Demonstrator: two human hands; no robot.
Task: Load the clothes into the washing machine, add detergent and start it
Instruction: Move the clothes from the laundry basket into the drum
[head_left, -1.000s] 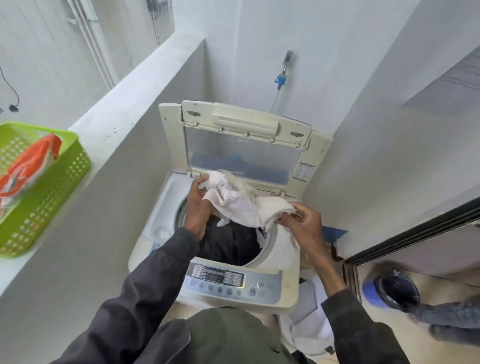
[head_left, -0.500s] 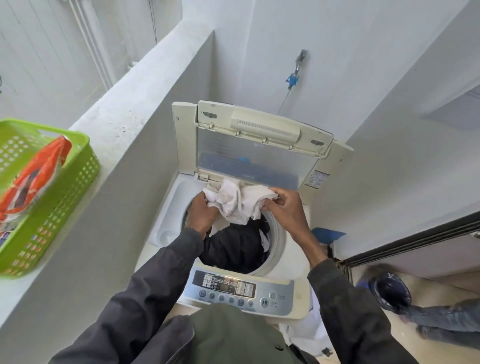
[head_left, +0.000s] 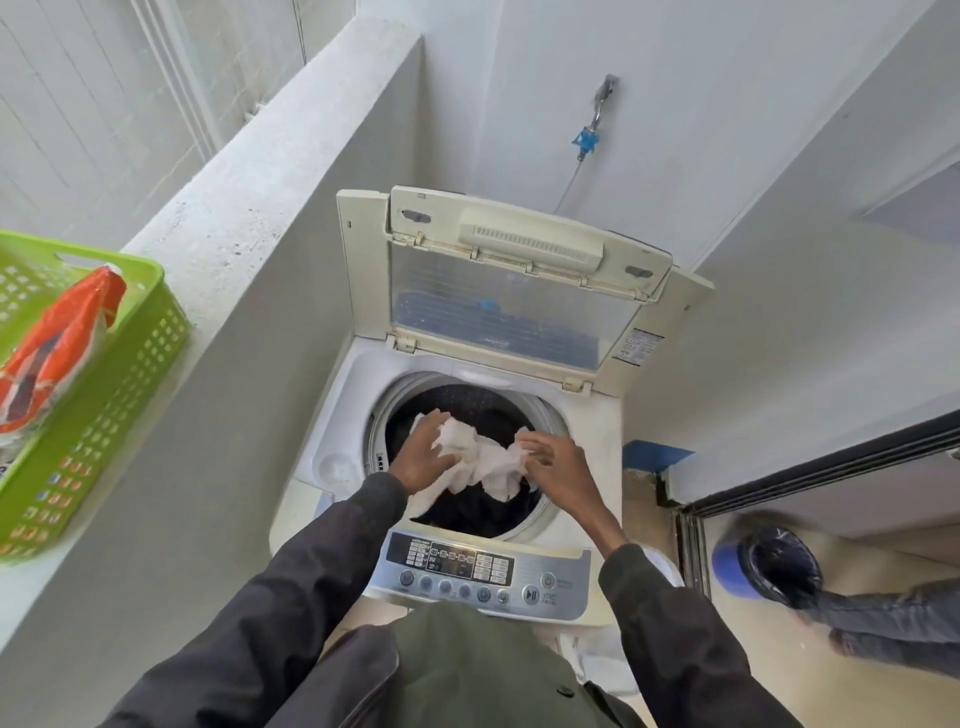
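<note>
The green basket (head_left: 130, 374) and the orange packet (head_left: 57, 343) in it run off the left edge, and the packet's print is smeared. Blur softens the fingertips of the left hand (head_left: 423, 457) and right hand (head_left: 561, 467), so whether they pinch or only press the white cloth (head_left: 493, 465) cannot be told. The cloth and hands cover much of the dark clothes (head_left: 467, 512). The control panel (head_left: 467, 569) labels and the lid sticker (head_left: 635, 349) are too small to read. At lower right a blurred leg (head_left: 893, 618) is cut by the edge.

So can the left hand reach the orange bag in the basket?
Probably yes: the bag sticks out of the open basket on the ledge, nothing between. But the left hand holds the cloth.
</note>
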